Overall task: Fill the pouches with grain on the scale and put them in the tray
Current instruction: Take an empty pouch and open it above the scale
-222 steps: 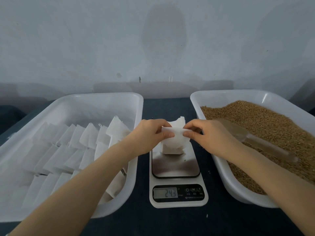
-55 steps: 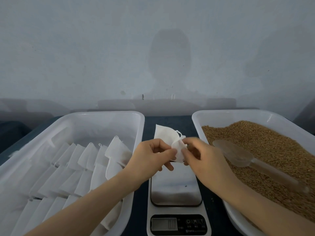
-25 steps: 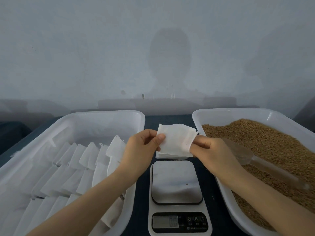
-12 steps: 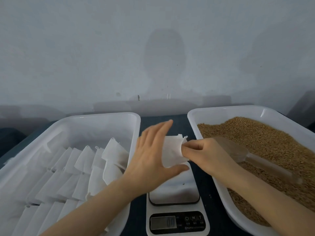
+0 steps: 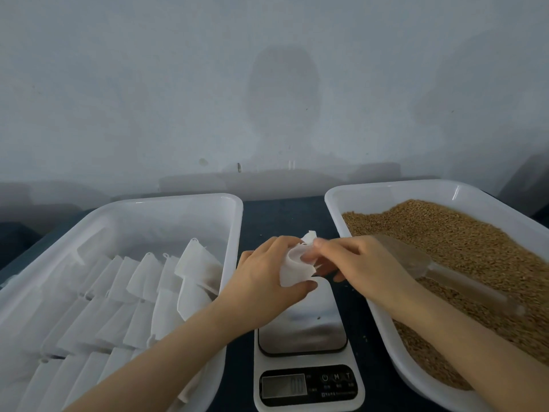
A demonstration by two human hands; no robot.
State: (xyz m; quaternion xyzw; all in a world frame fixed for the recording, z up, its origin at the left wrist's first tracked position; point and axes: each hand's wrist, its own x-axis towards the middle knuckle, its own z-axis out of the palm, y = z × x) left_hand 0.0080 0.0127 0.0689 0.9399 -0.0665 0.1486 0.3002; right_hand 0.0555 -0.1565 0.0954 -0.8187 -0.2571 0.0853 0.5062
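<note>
A small white pouch is held by both hands just above the far end of the digital scale. My left hand wraps it from below and the left. My right hand pinches its upper rim, and its fingers seem to reach into the mouth. The scale's steel plate is bare apart from one speck. The white tray on the left holds rows of several white pouches. The tray on the right is heaped with brown grain.
A clear plastic scoop lies on the grain, handle pointing to the lower right. Both trays flank the scale closely on a dark tabletop. A grey wall rises right behind the table. A few loose grains lie beside the scale.
The flat pouch held up between both hands has come down over the scale. My left hand, spread open half a second ago, has curled round the pouch, and my right hand works at its rim.
</note>
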